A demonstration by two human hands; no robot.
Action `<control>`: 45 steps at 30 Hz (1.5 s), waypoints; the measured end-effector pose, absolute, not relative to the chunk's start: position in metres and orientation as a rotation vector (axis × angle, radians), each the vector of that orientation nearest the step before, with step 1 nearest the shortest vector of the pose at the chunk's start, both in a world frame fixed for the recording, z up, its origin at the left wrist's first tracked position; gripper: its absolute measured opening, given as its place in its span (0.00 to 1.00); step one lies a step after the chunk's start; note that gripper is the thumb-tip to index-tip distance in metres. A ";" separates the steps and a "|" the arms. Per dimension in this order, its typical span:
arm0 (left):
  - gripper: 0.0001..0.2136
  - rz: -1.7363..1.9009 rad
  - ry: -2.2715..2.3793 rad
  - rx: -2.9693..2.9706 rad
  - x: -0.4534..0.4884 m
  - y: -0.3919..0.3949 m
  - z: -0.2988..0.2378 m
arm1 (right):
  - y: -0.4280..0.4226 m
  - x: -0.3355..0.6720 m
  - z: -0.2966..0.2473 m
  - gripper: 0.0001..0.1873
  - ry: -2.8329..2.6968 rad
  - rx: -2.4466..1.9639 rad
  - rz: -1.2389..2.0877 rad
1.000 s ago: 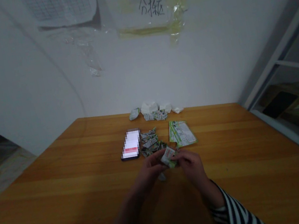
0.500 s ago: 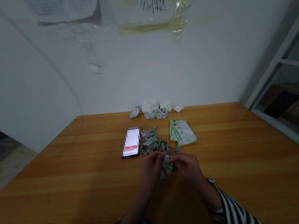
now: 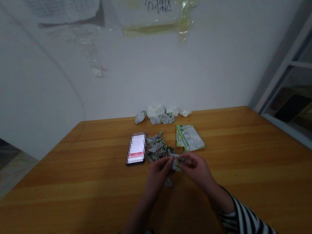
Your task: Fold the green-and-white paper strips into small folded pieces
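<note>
Between my two hands is a small folded piece of white and green printed paper (image 3: 176,164). My left hand (image 3: 157,176) pinches its left side with thumb and forefinger. On the other side, the fingers of my right hand (image 3: 199,170) are closed on its right edge. Just beyond my hands lies a loose pile of crumpled printed paper pieces (image 3: 156,147), partly hidden by my left hand. A small pale scrap (image 3: 168,183) rests on the table under my hands.
A phone (image 3: 136,149) with a lit screen lies left of the pile. To the right is a flat green and white printed sheet (image 3: 191,137). Crumpled white tissues (image 3: 156,110) and more printed scraps (image 3: 163,119) sit by the wall on the wooden table (image 3: 65,180).
Both hands have risen slightly away from me with the paper piece. The piece has turned, now showing more of its white side, and my right-hand fingers have curled in more.
</note>
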State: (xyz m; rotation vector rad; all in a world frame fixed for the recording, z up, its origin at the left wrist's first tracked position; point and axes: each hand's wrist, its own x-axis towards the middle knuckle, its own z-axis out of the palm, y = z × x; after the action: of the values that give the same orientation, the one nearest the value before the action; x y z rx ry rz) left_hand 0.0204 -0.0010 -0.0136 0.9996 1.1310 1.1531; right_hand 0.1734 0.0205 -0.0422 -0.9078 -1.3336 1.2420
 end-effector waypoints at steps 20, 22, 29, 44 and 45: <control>0.14 1.381 1.130 0.871 0.017 -0.003 -0.009 | 0.024 0.172 -0.047 0.22 -1.144 -0.790 1.581; 0.15 1.376 1.102 0.849 0.017 -0.004 -0.007 | 0.023 0.171 -0.045 0.23 -1.107 -0.818 1.534; 0.14 1.416 1.149 0.898 0.022 -0.005 -0.006 | 0.018 0.174 -0.035 0.21 -1.123 -0.833 1.527; 0.16 1.383 1.143 1.001 0.023 -0.004 -0.005 | 0.023 0.179 -0.042 0.20 -1.079 -0.682 1.625; 0.16 1.377 1.127 1.028 0.023 -0.003 -0.007 | 0.023 0.179 -0.040 0.19 -1.083 -0.691 1.628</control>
State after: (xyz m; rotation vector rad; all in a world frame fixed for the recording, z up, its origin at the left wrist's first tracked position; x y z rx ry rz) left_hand 0.0230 -0.0031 -0.0069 1.0275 1.1270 1.3774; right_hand 0.1792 0.0230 -0.0400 -0.6908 -1.0831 1.6283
